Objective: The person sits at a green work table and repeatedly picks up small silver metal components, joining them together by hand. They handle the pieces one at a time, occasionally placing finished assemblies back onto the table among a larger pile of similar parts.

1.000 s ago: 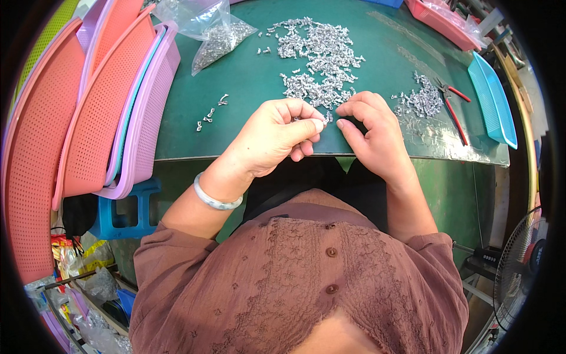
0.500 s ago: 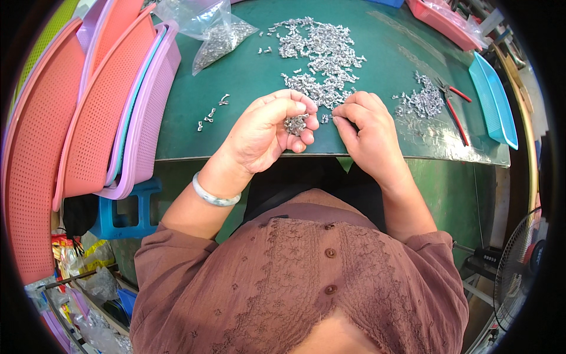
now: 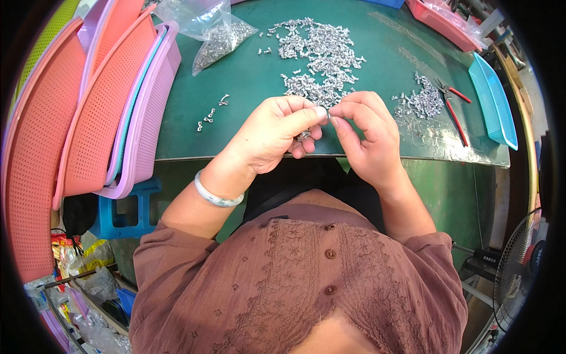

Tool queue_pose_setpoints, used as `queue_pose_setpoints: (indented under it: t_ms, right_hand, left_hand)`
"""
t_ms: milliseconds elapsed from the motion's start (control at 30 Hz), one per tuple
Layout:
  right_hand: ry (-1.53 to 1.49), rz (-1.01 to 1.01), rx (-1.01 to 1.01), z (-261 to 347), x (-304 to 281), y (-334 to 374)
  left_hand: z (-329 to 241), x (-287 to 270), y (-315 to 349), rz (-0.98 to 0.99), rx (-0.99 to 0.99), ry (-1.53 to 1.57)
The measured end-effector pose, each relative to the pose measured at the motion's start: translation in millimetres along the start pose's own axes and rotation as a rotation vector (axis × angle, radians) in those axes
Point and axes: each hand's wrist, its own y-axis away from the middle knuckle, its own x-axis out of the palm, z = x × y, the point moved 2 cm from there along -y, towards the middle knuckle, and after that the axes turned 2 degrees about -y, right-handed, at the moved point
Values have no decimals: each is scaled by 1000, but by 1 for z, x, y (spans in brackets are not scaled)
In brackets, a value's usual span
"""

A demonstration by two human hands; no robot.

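My left hand [image 3: 272, 133] is curled around a clump of small silver metal parts [image 3: 303, 136], partly hidden by its fingers. Its thumb and forefinger meet the fingertips of my right hand [image 3: 372, 135], which is closed in a pinch on a small metal part, mostly covered. Both hands hover over the near edge of the green table [image 3: 194, 144]. Just beyond them spreads a large heap of the same silver parts [image 3: 321, 56]. A smaller heap [image 3: 421, 101] lies to the right, and several loose pieces [image 3: 206, 119] lie to the left.
Red-handled pliers [image 3: 453, 112] rest beside the smaller heap. A blue basket [image 3: 494, 97] stands at the right edge, a pink tray [image 3: 442, 23] behind it. A clear bag of parts [image 3: 223, 44] sits far left, near stacked plastic baskets [image 3: 112, 100]. A fan [image 3: 519, 265] is at lower right.
My hands have come together, their fingertips now meeting. The left has turned over more, hiding much of its clump, and the part at my right fingertips has left its spot near the table edge.
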Motion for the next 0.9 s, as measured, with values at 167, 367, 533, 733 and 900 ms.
queue_pose_setpoints:
  t_ms: [167,367,533,733,900]
  right_hand:
    - [-47,10,-25,2,3,2]
    - [21,84,52,-8,-1,3]
    - [136,231,44,-8,0,5]
    - [135,256,78,-11,-8,6]
    - [164,226,115,-11,-10,8]
  left_hand:
    - [1,-2,0,28,50,26]
    - [2,-2,1,1,53,31]
    - [3,-3,1,4,58,40]
    - [3,-3,1,-11,63,13]
    - [4,-8,-1,47,64,120]
